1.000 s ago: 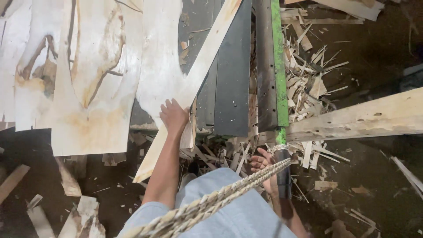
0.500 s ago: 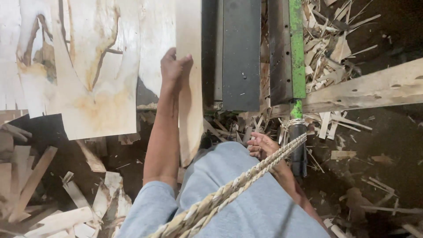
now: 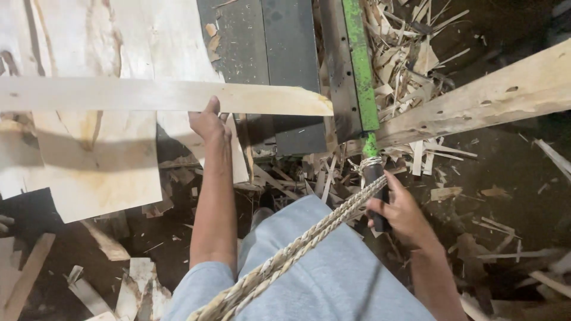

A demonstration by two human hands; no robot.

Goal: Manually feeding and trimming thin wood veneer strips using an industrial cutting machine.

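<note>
my right hand [image 3: 399, 209] is closed around the black lever handle [image 3: 377, 193], just below the green bar [image 3: 359, 65], with a twisted rope [image 3: 309, 238] running from the handle's top down over my grey lap. half a second ago this hand sat lower and further from the bar; now it is up on the handle.

my left hand [image 3: 209, 125] grips the near edge of a long veneer strip [image 3: 160, 97], left of the green bar. the strip ran away from me before, upright in view; now it lies crosswise, its right tip almost touching the dark steel beside the bar, and it crosses the dark machine bed [image 3: 267, 53].

under the strip, further left of the bar, wide veneer sheets [image 3: 89, 172] lie flat, partly covered by it. between my arms and below the bar, splintered offcuts [image 3: 303, 172] litter the floor. right of the bar a thick wooden plank [image 3: 476, 98] slants upward, and beyond it, at the bar's far end, more slivers [image 3: 410, 41] are heaped. the hands are well apart, the bar between them.
</note>
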